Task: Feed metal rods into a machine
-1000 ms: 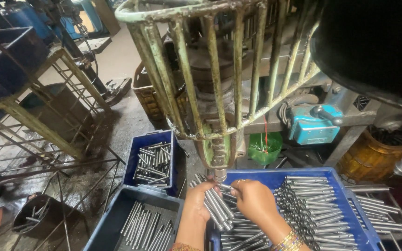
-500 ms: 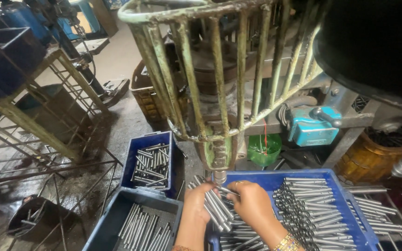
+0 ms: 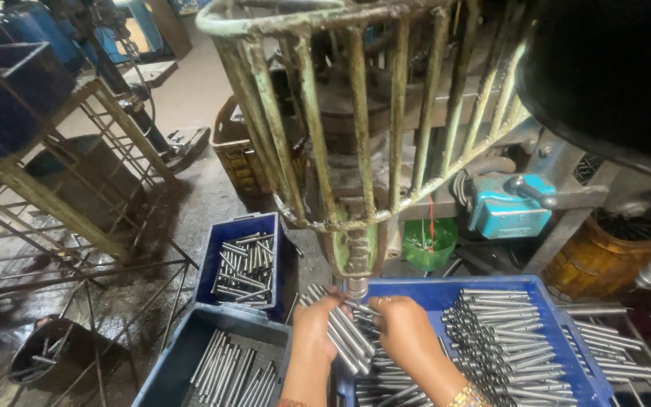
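Note:
My left hand (image 3: 315, 328) grips a bundle of short shiny metal rods (image 3: 346, 332) over the left end of a blue plastic crate (image 3: 446, 290). My right hand (image 3: 407, 332) rests against the same bundle from the right, fingers curled on the rods. Just above both hands hangs the lower end of a machine spindle (image 3: 356, 285), inside a green-painted metal cage guard (image 3: 356, 113). The crate holds several rows of rods (image 3: 506, 343).
Two more blue crates with rods stand to the left, one farther (image 3: 244, 260) and one nearer (image 3: 224, 369). A teal motor box (image 3: 510, 205), a green bucket (image 3: 429, 245), a yellow basket (image 3: 597, 260) and rusty metal frames (image 3: 47, 203) surround the spot. A black tub (image 3: 58, 358) sits lower left.
My hands have stayed on the rod bundle and shifted slightly toward the spindle; the view has moved a little closer.

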